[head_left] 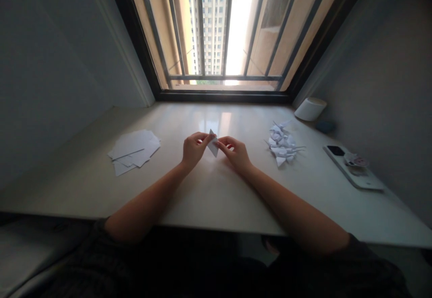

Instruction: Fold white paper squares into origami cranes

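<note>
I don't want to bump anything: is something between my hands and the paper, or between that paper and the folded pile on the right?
Nothing visible separates your left hand and right hand from the paper; both hold it. Between it and the folded pile, only your right hand intervenes.

From head height, our single view faces forward and steeply down, fairly near, from above and behind the left hand (195, 148) and right hand (236, 152), taking in the window frame (222, 96) beyond them.
</note>
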`<action>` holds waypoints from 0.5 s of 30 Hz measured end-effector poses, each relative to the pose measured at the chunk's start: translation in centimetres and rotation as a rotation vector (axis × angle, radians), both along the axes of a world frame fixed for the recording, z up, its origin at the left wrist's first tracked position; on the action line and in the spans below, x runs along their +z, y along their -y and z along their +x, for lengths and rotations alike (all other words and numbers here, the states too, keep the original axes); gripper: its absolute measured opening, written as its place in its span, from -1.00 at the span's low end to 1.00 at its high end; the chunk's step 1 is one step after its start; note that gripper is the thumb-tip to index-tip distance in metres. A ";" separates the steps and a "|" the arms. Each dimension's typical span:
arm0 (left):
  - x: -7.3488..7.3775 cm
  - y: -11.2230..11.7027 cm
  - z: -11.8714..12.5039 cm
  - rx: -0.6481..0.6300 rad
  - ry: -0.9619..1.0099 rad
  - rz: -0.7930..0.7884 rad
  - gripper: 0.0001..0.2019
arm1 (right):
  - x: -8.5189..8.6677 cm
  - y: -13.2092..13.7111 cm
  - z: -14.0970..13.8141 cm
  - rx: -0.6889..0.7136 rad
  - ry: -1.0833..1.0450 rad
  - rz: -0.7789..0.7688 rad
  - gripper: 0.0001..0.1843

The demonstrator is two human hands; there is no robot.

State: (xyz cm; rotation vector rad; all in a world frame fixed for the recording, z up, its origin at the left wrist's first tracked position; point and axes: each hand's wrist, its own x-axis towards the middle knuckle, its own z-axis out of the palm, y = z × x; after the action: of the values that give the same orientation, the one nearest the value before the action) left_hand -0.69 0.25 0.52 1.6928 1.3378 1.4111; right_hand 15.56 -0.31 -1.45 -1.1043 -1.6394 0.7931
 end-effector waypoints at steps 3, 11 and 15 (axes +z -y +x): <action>-0.3 -0.1 0.0 -0.042 0.014 -0.039 -0.65 | -0.2 -0.3 0.0 0.026 -0.075 -0.033 -0.62; -0.7 -0.5 -0.1 -0.104 0.043 -0.133 -0.65 | -1.1 -1.2 0.1 0.002 -0.314 -0.154 -0.57; -0.8 -0.6 -0.1 -0.095 0.080 -0.122 -0.63 | -1.1 -1.1 0.1 0.026 -0.295 -0.128 -0.60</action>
State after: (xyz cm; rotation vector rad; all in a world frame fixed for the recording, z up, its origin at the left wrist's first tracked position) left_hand -0.77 0.87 -0.29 1.5827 1.2566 1.3028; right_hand 15.68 0.76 -2.52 -1.0013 -1.3729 1.0379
